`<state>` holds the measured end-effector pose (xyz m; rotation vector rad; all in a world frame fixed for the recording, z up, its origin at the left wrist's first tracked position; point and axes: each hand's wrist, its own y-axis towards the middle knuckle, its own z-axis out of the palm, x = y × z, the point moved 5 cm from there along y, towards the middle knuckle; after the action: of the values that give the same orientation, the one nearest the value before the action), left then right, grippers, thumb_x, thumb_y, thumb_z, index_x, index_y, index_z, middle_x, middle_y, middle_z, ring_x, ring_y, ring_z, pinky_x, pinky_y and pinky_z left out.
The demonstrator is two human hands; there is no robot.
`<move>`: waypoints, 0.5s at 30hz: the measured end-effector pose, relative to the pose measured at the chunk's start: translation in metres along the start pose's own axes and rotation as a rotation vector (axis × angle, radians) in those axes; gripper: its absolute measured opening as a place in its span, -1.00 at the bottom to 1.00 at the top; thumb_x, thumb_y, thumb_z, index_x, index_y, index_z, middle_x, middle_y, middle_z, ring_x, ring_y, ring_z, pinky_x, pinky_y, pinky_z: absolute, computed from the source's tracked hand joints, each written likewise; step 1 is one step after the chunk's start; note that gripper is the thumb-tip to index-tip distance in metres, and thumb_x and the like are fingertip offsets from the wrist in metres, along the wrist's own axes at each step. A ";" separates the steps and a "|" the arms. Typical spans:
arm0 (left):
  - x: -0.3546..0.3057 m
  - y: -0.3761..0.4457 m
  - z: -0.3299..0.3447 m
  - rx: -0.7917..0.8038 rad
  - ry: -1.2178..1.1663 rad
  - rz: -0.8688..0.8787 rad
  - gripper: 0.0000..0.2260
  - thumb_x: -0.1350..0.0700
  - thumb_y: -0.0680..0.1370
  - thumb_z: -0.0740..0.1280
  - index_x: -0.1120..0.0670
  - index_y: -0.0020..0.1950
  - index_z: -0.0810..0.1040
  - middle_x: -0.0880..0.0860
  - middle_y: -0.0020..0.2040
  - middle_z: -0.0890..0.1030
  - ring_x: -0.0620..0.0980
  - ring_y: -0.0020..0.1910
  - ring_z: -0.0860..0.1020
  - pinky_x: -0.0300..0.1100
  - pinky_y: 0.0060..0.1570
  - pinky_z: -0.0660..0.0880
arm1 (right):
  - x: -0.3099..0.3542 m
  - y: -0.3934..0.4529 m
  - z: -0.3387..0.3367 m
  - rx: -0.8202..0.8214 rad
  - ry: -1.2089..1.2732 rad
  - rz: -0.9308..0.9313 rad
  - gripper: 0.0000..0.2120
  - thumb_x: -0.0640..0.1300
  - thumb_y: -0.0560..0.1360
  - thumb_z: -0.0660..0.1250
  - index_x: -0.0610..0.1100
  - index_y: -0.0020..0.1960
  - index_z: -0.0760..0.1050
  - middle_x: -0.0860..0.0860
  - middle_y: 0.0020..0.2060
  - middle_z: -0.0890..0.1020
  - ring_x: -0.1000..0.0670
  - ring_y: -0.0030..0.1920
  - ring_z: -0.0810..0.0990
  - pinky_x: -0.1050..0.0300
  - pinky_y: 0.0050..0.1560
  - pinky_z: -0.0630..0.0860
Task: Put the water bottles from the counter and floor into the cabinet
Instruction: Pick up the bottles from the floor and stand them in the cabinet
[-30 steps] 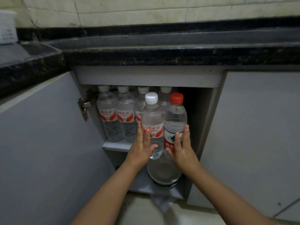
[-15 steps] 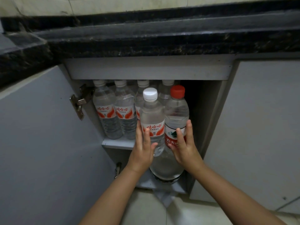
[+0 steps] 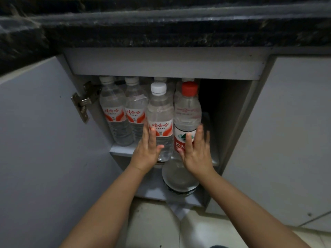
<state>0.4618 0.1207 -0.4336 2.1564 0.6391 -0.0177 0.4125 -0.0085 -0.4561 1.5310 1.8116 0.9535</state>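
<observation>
I see my left hand (image 3: 146, 151) flat on the white-cap bottle (image 3: 160, 120) and my right hand (image 3: 196, 152) flat on the red-cap bottle (image 3: 187, 113), fingers straight, gripping nothing. Both bottles stand at the cabinet shelf (image 3: 120, 151) edge.

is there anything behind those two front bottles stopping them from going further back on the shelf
Yes. Behind the white-capped bottle and red-capped bottle, a back row of bottles fills the shelf; its caps show directly behind them. Only the dark right-hand space looks free.

dim, soft focus — cabinet interior shadowed, wide-angle edges bowed, fingers motion-blurred.
</observation>
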 end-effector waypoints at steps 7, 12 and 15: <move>0.005 0.013 0.013 0.119 0.176 -0.185 0.04 0.13 0.40 0.42 -0.04 0.39 -0.47 0.48 0.32 0.25 0.37 -0.05 0.58 0.14 -0.17 0.55 | -0.014 0.016 0.007 0.141 0.232 0.258 0.20 -0.20 0.30 0.49 0.15 0.35 -0.51 -0.46 0.29 0.21 -0.54 0.11 0.43 -0.41 -0.18 0.50; 0.022 0.012 0.021 0.335 0.297 -0.435 -0.32 -0.02 0.57 0.14 -0.15 0.27 -0.44 0.07 0.48 -0.18 0.00 0.43 0.19 -0.01 0.21 0.02 | -0.006 0.016 0.004 0.228 0.228 0.283 0.18 -0.25 0.32 0.47 0.13 0.36 -0.51 -0.48 0.29 0.22 -0.50 0.09 0.47 -0.22 -0.34 0.57; 0.015 0.011 0.022 0.321 0.371 -0.474 -0.21 -0.06 0.57 0.09 -0.02 0.23 -0.64 0.04 0.42 -0.31 0.00 0.46 0.12 0.02 0.35 0.07 | -0.002 0.017 0.002 0.226 0.215 0.313 0.24 -0.28 0.25 0.52 0.01 0.40 -0.47 -0.52 0.23 0.31 -0.49 0.06 0.50 -0.20 -0.32 0.58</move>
<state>0.4848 0.1052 -0.4427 2.2782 1.4365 0.0282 0.4243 -0.0089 -0.4434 1.9602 1.9151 1.1258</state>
